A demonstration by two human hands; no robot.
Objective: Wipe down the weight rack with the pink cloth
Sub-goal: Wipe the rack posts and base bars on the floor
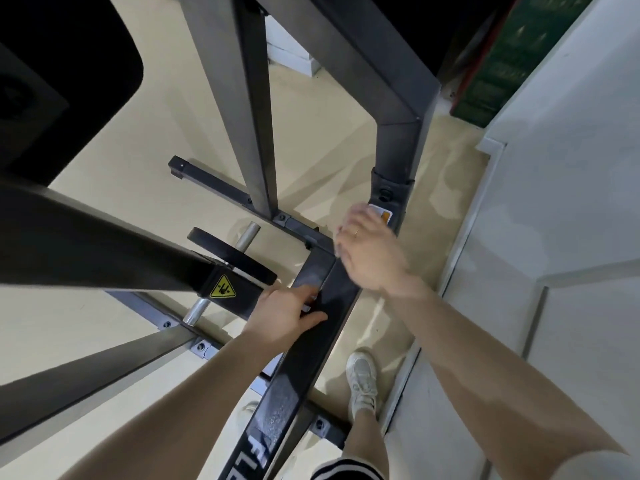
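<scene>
Head view: left hand grips dark rack beam; right hand relaxed above cream floor.

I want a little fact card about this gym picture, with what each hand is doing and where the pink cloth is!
place: pale floor beside a white wall
weight rack: dark metal frame with white letters
left hand: left hand grips the frame's bar
right hand: right hand blurred, fingers spread, above the frame's corner
pink cloth: none in view
weight plate: black weight plate on a silver peg
warning sticker: yellow triangle sticker
shoe: white shoe on the floor
</scene>
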